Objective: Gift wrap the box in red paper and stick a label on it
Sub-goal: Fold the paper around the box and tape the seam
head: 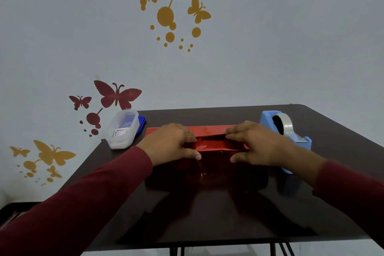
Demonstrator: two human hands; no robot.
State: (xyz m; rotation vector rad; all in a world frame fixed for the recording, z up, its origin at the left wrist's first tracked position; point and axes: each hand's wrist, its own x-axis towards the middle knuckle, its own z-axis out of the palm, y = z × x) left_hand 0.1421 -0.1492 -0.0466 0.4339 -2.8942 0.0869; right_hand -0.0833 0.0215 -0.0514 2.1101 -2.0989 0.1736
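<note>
So the box (212,147) is sat in the middle of the frame, on a dark table (228,214), and it's already mostly covered in red paper (209,130). The paper is spread out behind the box toward the wall and folded over the top, with a seam running left to right between the two hands. A darker red stretch of it is seen draped down the near side, shiny and a bit crinkled.

The left hand (172,143) is laid over the left end of the box, fingers fairly straight and close together, tips pressed down on the paper edge at the seam, thumb stretched along the near side. The right hand (255,145) is mirrored on the right end, fingers also straight and together on the fold, thumb pointed in along the front. Nothing's really being pinched as far as can be told, just held flat.

A blue tape dispenser (288,131) with a clear roll is parked at the right, just behind the right hand. A clear plastic tub (122,131) is placed at the left edge of the table, with a blue lid (141,124) under it and a small white label (120,132) seen inside.
</note>
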